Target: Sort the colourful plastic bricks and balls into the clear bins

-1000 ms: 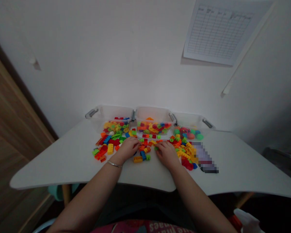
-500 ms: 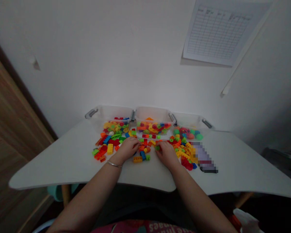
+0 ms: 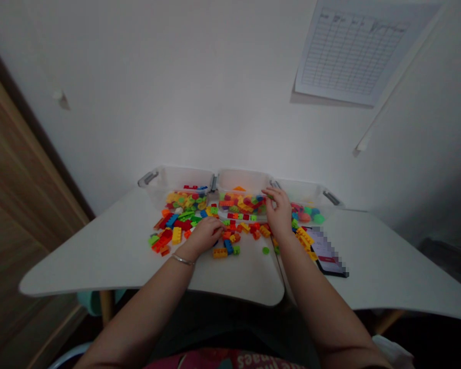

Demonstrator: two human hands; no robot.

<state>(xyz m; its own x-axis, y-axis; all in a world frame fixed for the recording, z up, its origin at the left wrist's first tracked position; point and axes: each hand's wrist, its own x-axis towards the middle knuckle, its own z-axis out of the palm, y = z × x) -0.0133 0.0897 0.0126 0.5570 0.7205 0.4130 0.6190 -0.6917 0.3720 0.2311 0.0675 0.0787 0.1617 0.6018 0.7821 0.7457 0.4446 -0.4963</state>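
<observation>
Several small coloured building bricks point(image 3: 176, 228) lie scattered on the white table point(image 3: 100, 256) in front of three clear plastic bins. My left hand point(image 3: 205, 233) rests on the table among the bricks, fingers curled over a few of them; what it holds is hidden. My right hand point(image 3: 278, 210) is raised at the right end of the middle bin point(image 3: 242, 184), fingers loosely spread, with nothing visible in it. A green round piece point(image 3: 266, 250) lies alone near my right forearm.
The left bin point(image 3: 169, 179) and the right bin point(image 3: 311, 192) also hold bricks and round pieces. A phone point(image 3: 328, 256) lies on the table to the right. A printed sheet point(image 3: 353, 51) hangs on the wall. A wooden panel point(image 3: 19, 179) stands at left.
My right hand has lifted from the bricks on the table and moved up and right to the middle bin's edge. The left hand has stayed in place.
</observation>
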